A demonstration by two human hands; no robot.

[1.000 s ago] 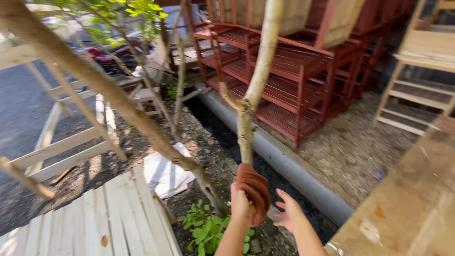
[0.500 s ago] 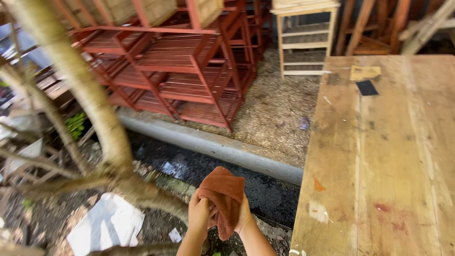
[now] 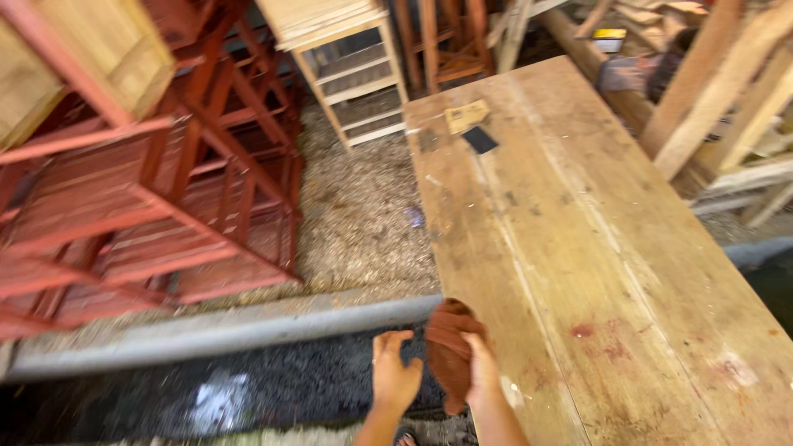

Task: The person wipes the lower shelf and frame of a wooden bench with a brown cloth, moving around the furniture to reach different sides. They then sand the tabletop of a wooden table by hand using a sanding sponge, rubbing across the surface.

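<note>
Single head-worn view, steeply downward and close over the hands [image 3: 434, 372], wooden table [image 3: 611, 248] stretching ahead-right.

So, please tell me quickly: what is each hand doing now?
Left hand: open, fingers curled, empty, beside the cloth.
Right hand: closed in a grip on the reddish-brown cloth, at the wooden table edge.
</note>
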